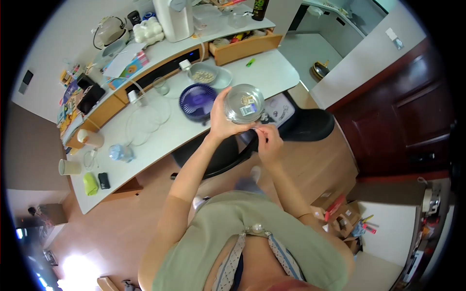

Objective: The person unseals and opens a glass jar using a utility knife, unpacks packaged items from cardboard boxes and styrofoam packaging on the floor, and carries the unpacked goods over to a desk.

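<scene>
My left hand [222, 116] is wrapped round the side of a clear round container [235, 107], held up in front of the desk's edge. A label with a barcode and some small pale bits show on or through it. My right hand [269, 140] is closed in a pinch at the container's lower edge; what its fingertips hold is too small to tell. Just left of the container, a purple basket [198, 101] stands on the white desk [160, 140]. Behind it sits a bowl of pale pieces [202, 74].
Black chairs [310, 125] stand under and beside the desk. An open drawer [247, 47] juts out at the back. A coiled clear tube, a blue-white bottle [120, 153], a green cloth [90, 184] and a cup [69, 167] lie to the left. Cardboard boxes [340, 213] are at the lower right.
</scene>
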Motion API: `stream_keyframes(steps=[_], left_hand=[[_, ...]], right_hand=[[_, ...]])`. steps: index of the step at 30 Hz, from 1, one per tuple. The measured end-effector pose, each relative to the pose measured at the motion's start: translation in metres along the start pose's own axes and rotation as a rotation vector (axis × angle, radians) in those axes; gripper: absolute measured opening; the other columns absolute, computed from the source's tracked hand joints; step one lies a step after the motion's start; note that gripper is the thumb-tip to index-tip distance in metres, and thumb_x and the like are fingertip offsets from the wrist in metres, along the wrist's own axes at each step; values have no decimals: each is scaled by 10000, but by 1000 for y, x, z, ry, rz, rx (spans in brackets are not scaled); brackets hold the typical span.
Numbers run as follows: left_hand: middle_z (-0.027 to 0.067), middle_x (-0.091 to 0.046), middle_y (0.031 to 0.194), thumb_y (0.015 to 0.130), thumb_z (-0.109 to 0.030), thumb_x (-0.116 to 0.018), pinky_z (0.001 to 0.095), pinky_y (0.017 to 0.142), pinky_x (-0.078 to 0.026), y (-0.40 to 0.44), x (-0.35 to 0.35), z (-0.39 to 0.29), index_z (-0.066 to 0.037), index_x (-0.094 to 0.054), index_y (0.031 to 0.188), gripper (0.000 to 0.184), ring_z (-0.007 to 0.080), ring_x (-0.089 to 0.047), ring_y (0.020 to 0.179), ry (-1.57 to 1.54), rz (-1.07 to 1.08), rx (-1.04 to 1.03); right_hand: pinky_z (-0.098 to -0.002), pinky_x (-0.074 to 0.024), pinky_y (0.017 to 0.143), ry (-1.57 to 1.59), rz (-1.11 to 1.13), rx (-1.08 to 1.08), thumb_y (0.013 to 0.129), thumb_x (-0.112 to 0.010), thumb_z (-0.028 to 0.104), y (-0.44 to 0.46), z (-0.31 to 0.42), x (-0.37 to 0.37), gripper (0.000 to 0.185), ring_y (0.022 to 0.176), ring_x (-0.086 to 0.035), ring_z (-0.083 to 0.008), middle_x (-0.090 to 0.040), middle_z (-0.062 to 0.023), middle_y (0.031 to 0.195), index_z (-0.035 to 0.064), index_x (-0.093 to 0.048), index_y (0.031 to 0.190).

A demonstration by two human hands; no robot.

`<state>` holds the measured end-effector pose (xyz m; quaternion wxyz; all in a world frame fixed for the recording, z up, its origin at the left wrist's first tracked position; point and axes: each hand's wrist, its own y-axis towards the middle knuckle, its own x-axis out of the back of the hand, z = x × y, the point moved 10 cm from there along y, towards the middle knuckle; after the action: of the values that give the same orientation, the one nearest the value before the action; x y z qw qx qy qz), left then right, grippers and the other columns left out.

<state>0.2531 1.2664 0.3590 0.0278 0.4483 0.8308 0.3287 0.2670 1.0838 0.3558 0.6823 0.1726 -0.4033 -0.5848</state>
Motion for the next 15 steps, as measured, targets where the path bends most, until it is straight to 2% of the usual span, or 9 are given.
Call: stream_keyframes(steps=[2, 4, 6, 11, 15], left_hand=[[141, -545, 1141, 457, -311, -890, 362, 941, -423, 21, -41, 29, -5, -313, 1287, 1056, 242, -543, 1068, -35, 18, 28], [156, -530, 1166, 425, -343, -885, 364, 934, -429, 44, -74, 44, -22, -377, 1263, 1032, 264, -539, 1086, -188, 5, 78], [140, -522, 1177, 421, -297, -895, 354, 954, -419, 64, -107, 66, -35, -346, 1284, 1055, 252, -526, 1102, -262, 30, 93], [137, -513, 1204, 420, -306, -900, 358, 978, -400, 96, -152, 108, -43, -338, 1294, 1072, 254, -509, 1131, -212, 47, 134], [139, -500, 1223, 413, -330, -900, 365, 984, -397, 112, -166, 139, -52, -343, 1299, 1083, 262, -497, 1147, -145, 101, 198]], right_hand=[[-305, -478, 583, 18, 34, -33, 802, -637, 30, 20, -42, 6, 86, 675, -601, -264, -606, -99, 804, 37, -562, 844], [-305, -474, 590, 41, 63, -53, 812, -634, 53, 38, -81, 12, 77, 690, -603, -269, -607, -92, 810, 38, -565, 840], [-305, -473, 595, 72, 94, -70, 814, -634, 62, 54, -118, 12, 77, 695, -603, -272, -608, -91, 813, 38, -565, 836], [-263, -484, 616, 219, 143, -200, 829, -613, 21, 81, -192, 0, 56, 683, -611, -211, -594, -94, 821, 8, -563, 851], [-271, -482, 621, 256, 180, -296, 829, -622, 40, 87, -227, -19, 69, 684, -602, -219, -585, -95, 804, 6, -569, 855]])
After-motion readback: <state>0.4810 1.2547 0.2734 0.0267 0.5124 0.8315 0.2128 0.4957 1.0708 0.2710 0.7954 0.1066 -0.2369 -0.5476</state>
